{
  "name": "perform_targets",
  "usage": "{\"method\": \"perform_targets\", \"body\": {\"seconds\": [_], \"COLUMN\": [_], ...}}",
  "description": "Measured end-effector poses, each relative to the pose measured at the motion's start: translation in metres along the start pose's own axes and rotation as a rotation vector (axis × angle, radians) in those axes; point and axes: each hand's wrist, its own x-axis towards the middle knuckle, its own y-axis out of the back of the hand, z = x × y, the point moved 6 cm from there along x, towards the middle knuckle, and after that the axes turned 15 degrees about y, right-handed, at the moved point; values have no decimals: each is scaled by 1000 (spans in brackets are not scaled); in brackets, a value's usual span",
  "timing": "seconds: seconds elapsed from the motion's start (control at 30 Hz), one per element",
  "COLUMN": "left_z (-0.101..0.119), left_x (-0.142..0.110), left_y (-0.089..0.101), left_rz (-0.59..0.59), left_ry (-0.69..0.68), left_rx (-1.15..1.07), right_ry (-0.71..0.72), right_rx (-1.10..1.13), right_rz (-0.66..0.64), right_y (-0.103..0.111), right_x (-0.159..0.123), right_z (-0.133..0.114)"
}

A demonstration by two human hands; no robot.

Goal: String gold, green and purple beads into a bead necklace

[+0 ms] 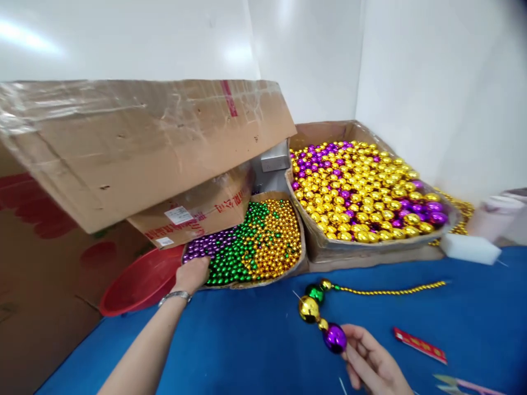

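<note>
My left hand (193, 274), with a bracelet on its wrist, reaches over the near edge of a box of small shiny beads (242, 252), purple, green and gold. Its fingertips are hidden, so what they hold cannot be made out. My right hand (370, 359) pinches a string of beads at a large purple bead (335, 338). Above that bead on the string come a small gold bead, a big gold bead (308, 309), a green bead (315, 293) and another gold one. A thin chain of tiny gold beads (387, 291) trails rightward over the blue tabletop.
A larger carton (370, 252) holds bigger gold and purple beads. Cardboard flaps (156, 153) overhang the small-bead box. A red basin (140, 285) sits left, a white block (471, 249) right. A red packet (420, 345) and scissors (465, 384) lie on the blue cloth (239, 340).
</note>
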Motion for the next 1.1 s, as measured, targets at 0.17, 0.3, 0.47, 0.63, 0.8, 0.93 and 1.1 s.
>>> {"method": "perform_targets", "body": {"seconds": [0.17,0.3,0.47,0.63,0.8,0.93,1.1], "left_z": [5,29,90,120,123,124,125], "left_x": [-13,-58,-139,-177,-182,-186,-187], "left_y": [15,25,10,1,-3,-7,-12], "left_rz": [74,53,-753,-1037,-1092,-1133,-1152], "left_ry": [-26,-90,-126,-61,-62,-43,-25], "left_rx": [-199,-523,-1633,-1839,-1855,-1895,-1902], "right_ry": [41,50,58,78,87,88,97], "right_rx": [-39,-84,-169,-221,-236,-223,-210], "right_rz": [-31,-41,-3,40,45,52,76], "right_y": [6,4,-5,-8,-6,-5,-5], "right_x": [1,1,-1,-3,-3,-3,-2], "right_z": [-1,-5,-14,-24,-28,-27,-27]}}
